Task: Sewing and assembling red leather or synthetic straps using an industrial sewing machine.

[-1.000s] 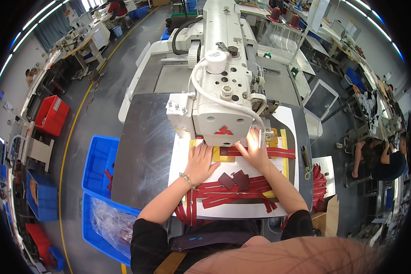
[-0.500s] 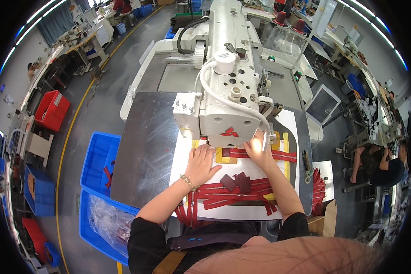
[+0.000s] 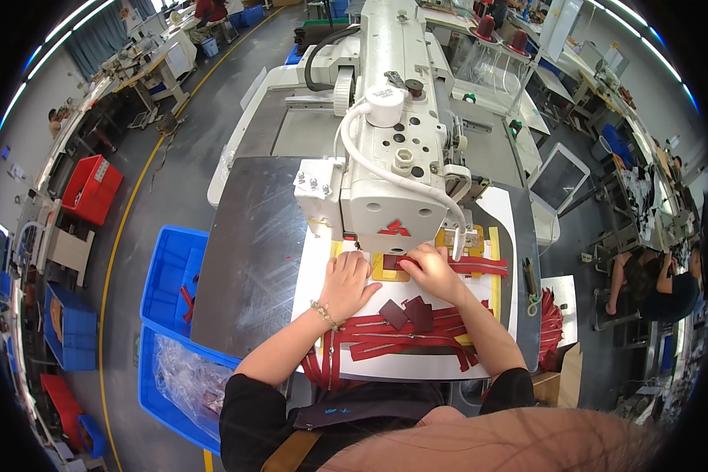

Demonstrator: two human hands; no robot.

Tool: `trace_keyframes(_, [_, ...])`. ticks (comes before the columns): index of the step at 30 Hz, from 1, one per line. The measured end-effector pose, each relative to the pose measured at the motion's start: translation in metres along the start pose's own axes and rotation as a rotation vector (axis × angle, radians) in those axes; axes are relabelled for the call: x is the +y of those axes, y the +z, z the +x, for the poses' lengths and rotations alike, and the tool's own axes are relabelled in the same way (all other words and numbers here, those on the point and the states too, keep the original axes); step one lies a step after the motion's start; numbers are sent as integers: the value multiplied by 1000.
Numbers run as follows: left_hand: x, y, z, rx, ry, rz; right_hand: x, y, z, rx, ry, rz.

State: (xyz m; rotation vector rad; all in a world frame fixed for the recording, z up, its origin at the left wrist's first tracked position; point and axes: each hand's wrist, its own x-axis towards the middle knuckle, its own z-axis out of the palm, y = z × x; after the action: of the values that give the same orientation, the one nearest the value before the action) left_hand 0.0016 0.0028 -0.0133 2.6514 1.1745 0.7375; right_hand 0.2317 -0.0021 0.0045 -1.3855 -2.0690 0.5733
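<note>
My left hand (image 3: 346,285) lies palm down on the white board (image 3: 311,277), its fingers resting left of the yellow template (image 3: 384,273) below the white sewing machine head (image 3: 392,197). My right hand (image 3: 434,274) has its fingertips closed on the red zipper (image 3: 480,266) where it crosses the template, by a dark red patch (image 3: 392,261). Nearer me, more red zippers (image 3: 385,344) lie crossed on the board, with loose maroon patches (image 3: 418,315) on top.
Blue bins (image 3: 163,263) stand left of the metal table (image 3: 236,252). A bundle of red zippers (image 3: 550,315) and a cardboard box (image 3: 562,385) are at the right, below a tilted screen (image 3: 557,179). A seated co-worker (image 3: 672,291) works at far right.
My right hand has come down and slightly left from beside the needle area, its fingers now bent onto the zipper at the template. My left hand stays about where it was.
</note>
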Motion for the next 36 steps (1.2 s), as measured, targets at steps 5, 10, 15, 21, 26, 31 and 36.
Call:
trace_keyframes(5, [1,0,0,39,26,-5,0,-15,6,-148,173,461])
trace_keyframes(10, [2,-1,0,21,38,32,-5,-10,9,-75,163,253])
trace_keyframes(15, [-3,4,1,32,55,50,-26,3,16,-98,277,53])
trace_keyframes(21, [-7,-12,2,-134,-79,-238,-16,-7,13,-212,273,191])
trace_keyframes(26, [0,-15,0,-106,-47,-204,-32,-24,-12,-180,179,-77])
trace_keyframes(31, [10,-17,-3,-119,-11,-181,-48,-28,-33,-98,121,-469])
trace_keyframes(36, [10,-14,0,-81,-8,-242,-49,-26,-41,165,-116,-769])
